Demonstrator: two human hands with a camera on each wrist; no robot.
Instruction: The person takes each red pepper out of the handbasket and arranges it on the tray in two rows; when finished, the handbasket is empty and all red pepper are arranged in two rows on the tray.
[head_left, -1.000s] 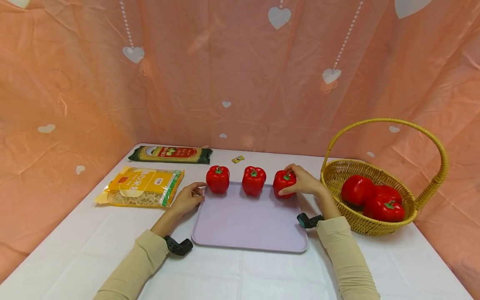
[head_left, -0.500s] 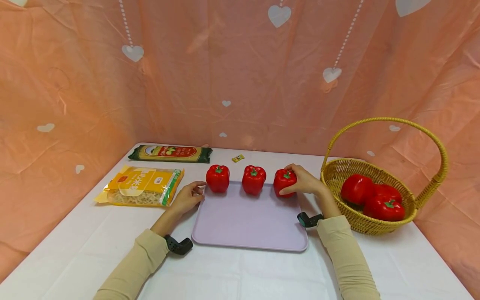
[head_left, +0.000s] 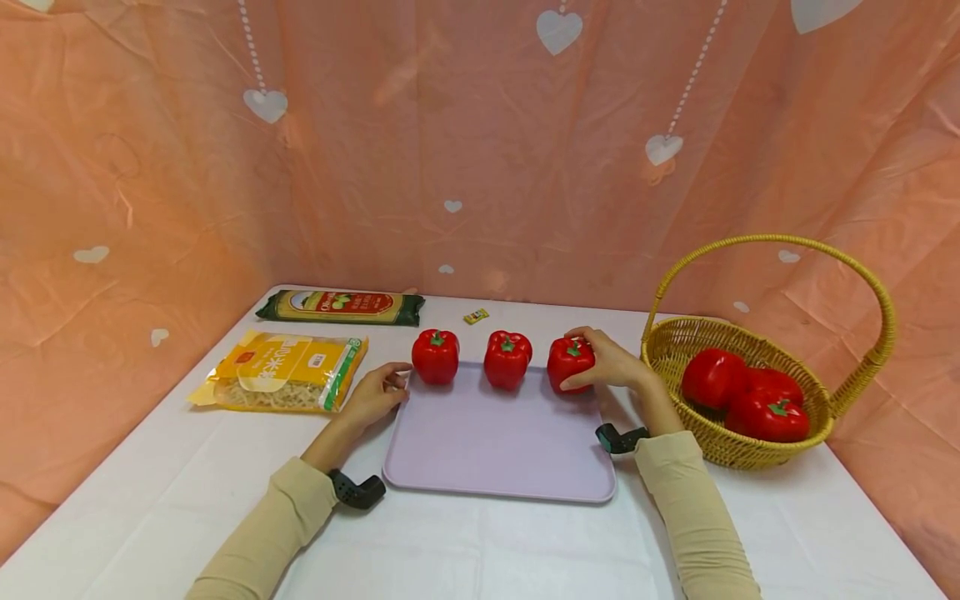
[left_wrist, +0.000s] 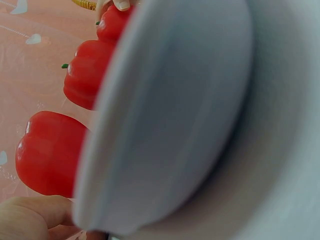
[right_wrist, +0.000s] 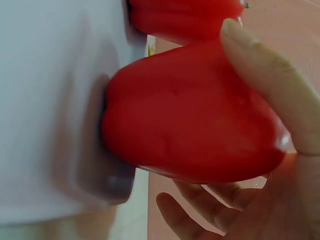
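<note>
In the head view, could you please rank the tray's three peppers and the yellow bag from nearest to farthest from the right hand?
1. Right pepper: held by the right hand.
2. Middle pepper: centre of the row.
3. Left pepper: row's left end.
4. Yellow bag: left of the tray.

Beige sleeves [head_left: 693,525] end in folded cuffs [head_left: 303,487]; black, bent camera units [head_left: 360,492] at both wrists [head_left: 324,448], right one showing teal patch [head_left: 604,443].

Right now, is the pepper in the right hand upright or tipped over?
Upright: in the head view the red pepper has its green stem on top, and the right hand grips it.
</note>
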